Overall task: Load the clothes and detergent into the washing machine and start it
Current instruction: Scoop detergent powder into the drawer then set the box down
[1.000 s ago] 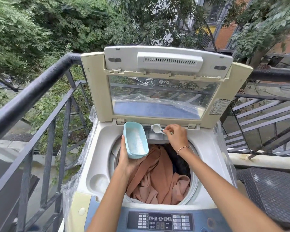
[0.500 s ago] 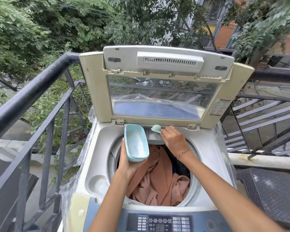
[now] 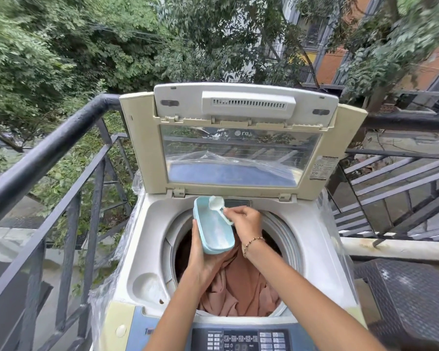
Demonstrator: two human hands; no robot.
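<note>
My left hand point(image 3: 202, 254) cups a pale blue detergent tub point(image 3: 214, 231) from below. Its fingers curl round the tub's left side, and it holds the tub tilted above the open drum of a top-loading washing machine point(image 3: 147, 249). White powder dusts the inside of the tub. My right hand point(image 3: 246, 221), just to the right of the tub, pinches the handle of a small scoop point(image 3: 216, 202). The scoop's bowl holds white powder and sits over the tub's far end. A beaded bracelet point(image 3: 254, 240) circles my right wrist. Beneath both hands, rust-orange clothes point(image 3: 241, 287) lie in the drum. The machine's lid point(image 3: 238, 153) stands upright behind them. The control panel point(image 3: 246, 340) is nearest me. A black metal railing point(image 3: 48, 153) runs along the left.
</note>
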